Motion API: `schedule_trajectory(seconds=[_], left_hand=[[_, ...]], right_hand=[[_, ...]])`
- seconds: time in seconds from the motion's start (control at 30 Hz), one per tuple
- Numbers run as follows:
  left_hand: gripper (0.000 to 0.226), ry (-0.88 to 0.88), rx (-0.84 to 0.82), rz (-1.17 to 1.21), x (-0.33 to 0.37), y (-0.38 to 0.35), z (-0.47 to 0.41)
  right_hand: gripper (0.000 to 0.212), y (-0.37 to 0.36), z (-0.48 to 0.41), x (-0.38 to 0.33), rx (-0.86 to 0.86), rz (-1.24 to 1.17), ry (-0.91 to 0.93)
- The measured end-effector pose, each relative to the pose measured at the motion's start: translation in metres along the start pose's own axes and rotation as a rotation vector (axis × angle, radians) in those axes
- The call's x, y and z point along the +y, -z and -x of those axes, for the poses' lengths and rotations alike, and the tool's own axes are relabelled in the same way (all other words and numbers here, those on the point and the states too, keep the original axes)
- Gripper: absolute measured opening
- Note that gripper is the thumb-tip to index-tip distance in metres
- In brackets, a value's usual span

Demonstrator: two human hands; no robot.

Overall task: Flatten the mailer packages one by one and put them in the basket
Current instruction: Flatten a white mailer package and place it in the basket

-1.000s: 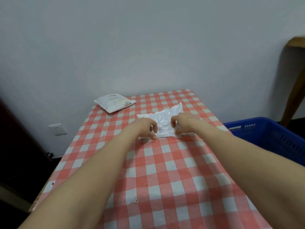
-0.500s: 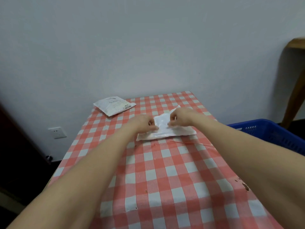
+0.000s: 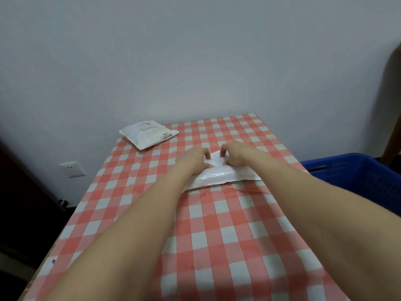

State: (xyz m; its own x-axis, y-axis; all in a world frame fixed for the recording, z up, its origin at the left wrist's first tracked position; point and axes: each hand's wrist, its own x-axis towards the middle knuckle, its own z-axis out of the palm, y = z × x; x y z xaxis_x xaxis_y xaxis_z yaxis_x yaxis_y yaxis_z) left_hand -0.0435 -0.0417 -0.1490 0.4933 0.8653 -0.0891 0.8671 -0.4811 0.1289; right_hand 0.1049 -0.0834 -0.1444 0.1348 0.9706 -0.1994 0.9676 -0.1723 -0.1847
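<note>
While both bare forearms reach out over a table (image 3: 217,235) covered in a red-and-white checked cloth, the left hand (image 3: 193,158) and the right hand (image 3: 237,153) meet on a white plastic mailer (image 3: 219,175) lying across the middle of the table. Both hands have bent fingers, with fingertips dug into the crumpled top of the mailer and pinching it between them; the two hands sit just beside each other, almost touching. The near edge of the mailer rests flat on the cloth. A thin orange strip (image 3: 249,190) lies on the table just in front of it. At the far left corner of the table sits a second white mailer (image 3: 148,134) with a printed label, well apart from the hands. A blue plastic basket (image 3: 358,172) stands off the right side of the table. A wall socket (image 3: 71,169) shows beyond the left edge of the table.
</note>
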Motion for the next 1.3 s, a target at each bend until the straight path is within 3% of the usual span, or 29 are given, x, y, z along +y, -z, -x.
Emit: schedule_trajectory(seconds=[0.17, 0.43, 0.53, 0.63, 0.7, 0.83, 0.93, 1.0, 1.13, 1.3], left_hand=[[0.023, -0.005, 0.045, -0.031, 0.002, -0.005, -0.008], [0.021, 0.007, 0.096, -0.028, 0.006, -0.016, -0.008], [0.029, 0.018, 0.111, 0.11, 0.0, -0.011, 0.001], [0.037, 0.106, 0.249, 0.301, -0.018, 0.005, 0.006], [0.038, 0.196, 0.338, 0.347, -0.031, 0.015, 0.007], [0.048, 0.362, 0.199, 0.39, -0.038, 0.014, 0.008], [0.054, 0.371, 0.112, 0.445, -0.038, 0.003, 0.004], [0.045, 0.365, 0.151, 0.469, -0.039, -0.001, 0.001], [0.029, 0.359, 0.264, 0.523, -0.046, -0.001, -0.009], [0.029, 0.403, 0.344, 0.536, -0.046, 0.005, -0.017]], right_hand=[[0.031, -0.004, -0.009, 0.0, -0.011, 0.029, 0.01], [0.03, -0.008, -0.004, -0.006, 0.042, 0.082, -0.01], [0.024, -0.005, -0.001, 0.001, 0.065, -0.125, -0.002], [0.03, 0.007, 0.004, 0.016, 0.315, -0.517, -0.076], [0.039, 0.016, 0.005, 0.027, 0.434, -0.547, -0.214], [0.056, 0.013, 0.007, 0.037, 0.297, -0.522, -0.31], [0.036, -0.003, 0.005, 0.036, 0.199, -0.667, -0.289], [0.017, -0.013, 0.002, 0.037, 0.19, -0.745, -0.282], [0.021, -0.018, -0.004, 0.043, 0.275, -0.798, -0.305], [0.03, -0.017, -0.013, 0.04, 0.335, -0.715, -0.379]])
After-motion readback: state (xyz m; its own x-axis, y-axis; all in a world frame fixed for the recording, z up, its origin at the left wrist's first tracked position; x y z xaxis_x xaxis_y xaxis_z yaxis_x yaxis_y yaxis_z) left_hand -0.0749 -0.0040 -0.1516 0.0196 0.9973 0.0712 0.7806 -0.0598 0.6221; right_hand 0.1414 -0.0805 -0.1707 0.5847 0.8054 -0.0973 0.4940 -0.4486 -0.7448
